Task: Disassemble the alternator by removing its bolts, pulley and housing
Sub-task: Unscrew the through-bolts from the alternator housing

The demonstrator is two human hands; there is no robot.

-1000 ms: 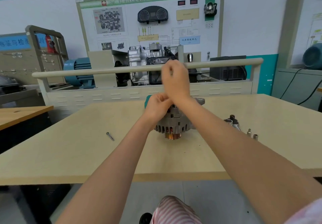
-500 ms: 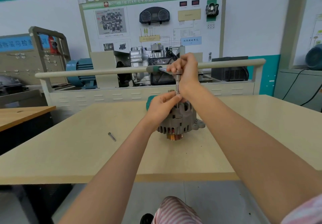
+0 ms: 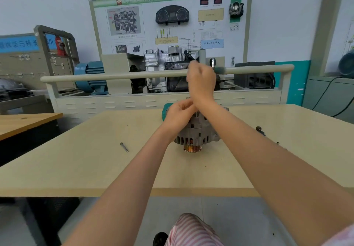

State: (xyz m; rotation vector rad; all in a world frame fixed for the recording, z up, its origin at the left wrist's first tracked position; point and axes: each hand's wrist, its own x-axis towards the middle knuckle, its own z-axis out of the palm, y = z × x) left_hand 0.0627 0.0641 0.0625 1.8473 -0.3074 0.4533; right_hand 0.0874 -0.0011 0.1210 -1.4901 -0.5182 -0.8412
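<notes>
Alternator: the ribbed grey cast-metal alternator (image 3: 197, 134) stands in the middle of the pale beige wooden surface (image 3: 95, 165), copper-coloured grooved pulley (image 3: 192, 147) downward and touching the surface.
Housing: the halves appear joined; no gap shows between them.
Pulley: on its shaft, so that step is not yet done.
Bolts out: one long grey steel bolt (image 3: 124, 147) lies loose to the left of the alternator, well apart from it; judged to be a removed through-bolt.
Left hand: the left hand (image 3: 177, 116) rests on the top of the alternator, fingers curled round something there that is hidden.
Right hand: the right hand (image 3: 202, 82) is raised above the alternator, fist closed round a blurred teal-handled ratchet wrench (image 3: 220, 70) whose handle points right.
Step in hand: likely loosening another through-bolt from the top.
Other pieces: small metal sockets and fittings (image 3: 260, 130) lie on the right, partly hidden behind the right forearm.
Progress: early, by this view; remaining bolts, pulley and housing separation all lie ahead.
</notes>
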